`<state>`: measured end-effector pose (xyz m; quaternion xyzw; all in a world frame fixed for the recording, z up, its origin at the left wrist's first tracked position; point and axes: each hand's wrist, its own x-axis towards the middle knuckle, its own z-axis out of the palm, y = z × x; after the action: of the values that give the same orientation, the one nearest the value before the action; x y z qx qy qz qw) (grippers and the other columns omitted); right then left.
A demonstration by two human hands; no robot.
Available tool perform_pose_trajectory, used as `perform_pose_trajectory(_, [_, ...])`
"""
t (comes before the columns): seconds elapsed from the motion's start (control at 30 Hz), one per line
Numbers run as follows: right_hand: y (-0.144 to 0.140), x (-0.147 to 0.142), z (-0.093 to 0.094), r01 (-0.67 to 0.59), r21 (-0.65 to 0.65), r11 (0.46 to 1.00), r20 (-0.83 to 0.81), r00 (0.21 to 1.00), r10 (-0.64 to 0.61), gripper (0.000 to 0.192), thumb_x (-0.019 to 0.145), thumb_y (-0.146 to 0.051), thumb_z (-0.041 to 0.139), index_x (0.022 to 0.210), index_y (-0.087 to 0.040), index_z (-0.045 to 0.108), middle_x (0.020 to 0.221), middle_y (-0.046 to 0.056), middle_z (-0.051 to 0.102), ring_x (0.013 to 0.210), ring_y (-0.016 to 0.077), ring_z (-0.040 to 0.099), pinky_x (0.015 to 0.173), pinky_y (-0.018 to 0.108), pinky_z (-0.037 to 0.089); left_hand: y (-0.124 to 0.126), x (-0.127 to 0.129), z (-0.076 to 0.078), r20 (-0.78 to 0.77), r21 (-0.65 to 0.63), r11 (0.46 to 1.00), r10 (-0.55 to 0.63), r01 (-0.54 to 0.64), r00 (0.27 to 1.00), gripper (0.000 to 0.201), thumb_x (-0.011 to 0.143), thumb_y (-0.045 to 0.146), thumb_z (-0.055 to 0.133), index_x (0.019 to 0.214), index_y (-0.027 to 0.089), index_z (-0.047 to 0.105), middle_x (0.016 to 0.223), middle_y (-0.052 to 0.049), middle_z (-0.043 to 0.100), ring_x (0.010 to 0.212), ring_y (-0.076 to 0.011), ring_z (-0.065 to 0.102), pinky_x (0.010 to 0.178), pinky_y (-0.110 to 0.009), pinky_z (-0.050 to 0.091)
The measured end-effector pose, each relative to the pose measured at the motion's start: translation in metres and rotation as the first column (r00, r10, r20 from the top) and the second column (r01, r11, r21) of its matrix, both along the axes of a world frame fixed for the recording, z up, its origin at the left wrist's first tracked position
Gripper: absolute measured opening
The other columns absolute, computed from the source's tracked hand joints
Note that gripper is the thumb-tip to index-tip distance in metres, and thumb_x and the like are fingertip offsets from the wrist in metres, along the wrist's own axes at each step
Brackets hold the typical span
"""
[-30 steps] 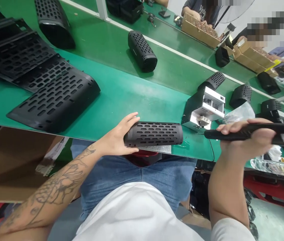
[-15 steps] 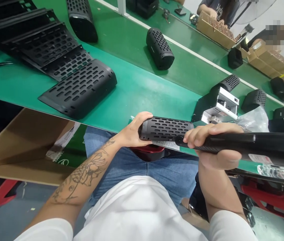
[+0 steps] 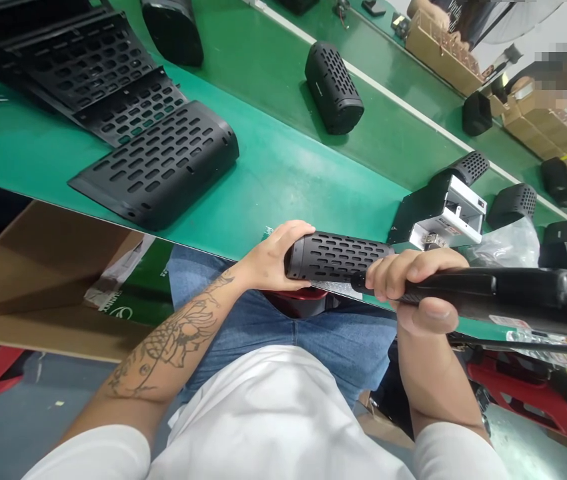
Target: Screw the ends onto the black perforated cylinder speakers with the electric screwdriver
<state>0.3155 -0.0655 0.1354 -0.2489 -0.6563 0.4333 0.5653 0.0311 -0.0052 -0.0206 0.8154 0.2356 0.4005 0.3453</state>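
My left hand [image 3: 276, 257] grips one end of a black perforated speaker housing [image 3: 338, 257] at the table's front edge, thumb and fingers around its left end. My right hand [image 3: 416, 287] is wrapped around a black electric screwdriver [image 3: 518, 297], held nearly level. Its nose touches or lies just over the housing's lower right edge; the bit itself I cannot make out. The right end of the housing is hidden behind my right fingers. Just beyond my right hand stands a silver and black box-shaped device [image 3: 448, 217], probably a screw feeder.
Several loose perforated black covers [image 3: 163, 167] lie at the left of the green table [image 3: 273, 193]. Another speaker housing [image 3: 333, 87] sits on the green strip beyond. A clear plastic bag [image 3: 508, 243] is at right. An open cardboard box [image 3: 48, 267] stands below left. Other people work across the bench.
The whole view has shifted slightly. Both hands keep their hold, and the screwdriver's rear end has swung slightly downward, its nose staying at the housing's lower right edge.
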Motion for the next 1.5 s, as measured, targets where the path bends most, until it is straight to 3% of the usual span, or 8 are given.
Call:
perform_pose_trajectory(0.5, [-0.010, 0.000, 0.020, 0.296, 0.042, 0.954, -0.062, 0.954, -0.293, 0.049, 0.105, -0.078, 0.092, 0.107, -0.030, 0.085, 0.062, -0.006, 0.069, 0.041, 0.0167, 0.060, 0.049, 0.036, 0.064, -0.007, 0.003, 0.000, 0.018, 0.058, 0.995, 0.085, -0.086, 0.996, 0.109, 0.091, 0.036, 0.106, 0.184, 0.029, 0.050, 0.171, -0.020, 0.069, 0.163, -0.0455, 0.073, 0.138, -0.064, 0.067])
perform_pose_trajectory(0.57, [-0.002, 0.034, 0.027, 0.514, 0.083, 0.854, -0.115, 0.856, -0.504, 0.048, 0.106, -0.078, 0.089, 0.105, -0.031, 0.083, 0.061, -0.008, 0.063, 0.041, 0.0174, 0.060, 0.047, 0.035, 0.061, -0.009, 0.006, -0.001, 0.007, 0.060, 0.992, 0.111, -0.112, 0.994, 0.110, 0.090, 0.035, 0.107, 0.184, 0.029, 0.050, 0.171, -0.020, 0.070, 0.163, -0.0459, 0.073, 0.138, -0.065, 0.067])
perform_pose_trajectory(0.7, [0.027, 0.110, 0.022, 0.898, 0.166, 0.407, -0.151, 0.431, -0.890, 0.027, 0.103, -0.053, 0.089, 0.097, -0.029, 0.077, 0.065, -0.007, 0.065, 0.049, 0.0182, 0.065, 0.051, 0.034, 0.060, -0.013, 0.016, -0.004, 0.011, 0.084, 0.986, 0.146, -0.146, 0.989, 0.111, 0.091, 0.037, 0.107, 0.185, 0.029, 0.048, 0.172, -0.021, 0.067, 0.162, -0.0466, 0.073, 0.137, -0.067, 0.068])
perform_pose_trajectory(0.8, [0.044, 0.146, 0.004, 0.939, 0.158, 0.306, -0.133, 0.327, -0.936, 0.037, 0.101, -0.059, 0.087, 0.087, -0.030, 0.068, 0.061, -0.008, 0.061, 0.046, 0.0182, 0.061, 0.051, 0.035, 0.059, -0.013, 0.022, -0.007, 0.013, 0.099, 0.982, 0.163, -0.163, 0.987, 0.109, 0.094, 0.040, 0.105, 0.185, 0.028, 0.048, 0.171, -0.021, 0.067, 0.162, -0.0462, 0.073, 0.137, -0.067, 0.068])
perform_pose_trajectory(1.03, [0.020, 0.132, 0.003, 0.907, 0.076, 0.414, -0.127, 0.420, -0.898, 0.036, 0.093, -0.058, 0.092, 0.085, -0.029, 0.072, 0.059, -0.008, 0.063, 0.045, 0.0184, 0.060, 0.050, 0.036, 0.059, -0.011, 0.026, -0.014, -0.018, 0.029, 0.983, 0.181, -0.181, 0.983, 0.115, 0.089, 0.042, 0.108, 0.185, 0.029, 0.048, 0.175, -0.021, 0.066, 0.166, -0.0480, 0.070, 0.140, -0.070, 0.065])
perform_pose_trajectory(1.13, [-0.004, 0.103, 0.020, 0.829, 0.080, 0.553, -0.188, 0.557, -0.809, 0.031, 0.094, -0.055, 0.098, 0.095, -0.028, 0.082, 0.061, -0.007, 0.067, 0.045, 0.0182, 0.061, 0.049, 0.035, 0.060, -0.011, 0.027, -0.013, -0.017, 0.012, 0.987, 0.161, -0.161, 0.987, 0.117, 0.087, 0.041, 0.110, 0.186, 0.028, 0.048, 0.176, -0.022, 0.066, 0.168, -0.0487, 0.069, 0.143, -0.071, 0.062])
perform_pose_trajectory(1.3, [-0.032, 0.030, 0.034, 0.377, 0.115, 0.919, -0.155, 0.921, -0.358, 0.037, 0.109, -0.067, 0.092, 0.121, -0.032, 0.093, 0.068, -0.004, 0.076, 0.045, 0.0209, 0.065, 0.048, 0.041, 0.065, -0.010, 0.030, -0.011, 0.001, 0.015, 0.992, 0.125, -0.125, 0.992, 0.118, 0.090, 0.043, 0.110, 0.187, 0.028, 0.045, 0.179, -0.022, 0.064, 0.171, -0.0484, 0.067, 0.144, -0.070, 0.062])
perform_pose_trajectory(1.5, [-0.008, -0.044, 0.022, 0.035, 0.161, 0.986, -0.085, 0.996, -0.021, 0.037, 0.112, -0.063, 0.089, 0.130, -0.031, 0.091, 0.071, -0.003, 0.078, 0.047, 0.0187, 0.065, 0.052, 0.038, 0.066, -0.011, 0.033, -0.014, 0.040, 0.015, 0.994, 0.109, -0.110, 0.993, 0.117, 0.092, 0.045, 0.109, 0.188, 0.030, 0.043, 0.179, -0.023, 0.061, 0.169, -0.0473, 0.068, 0.140, -0.068, 0.065])
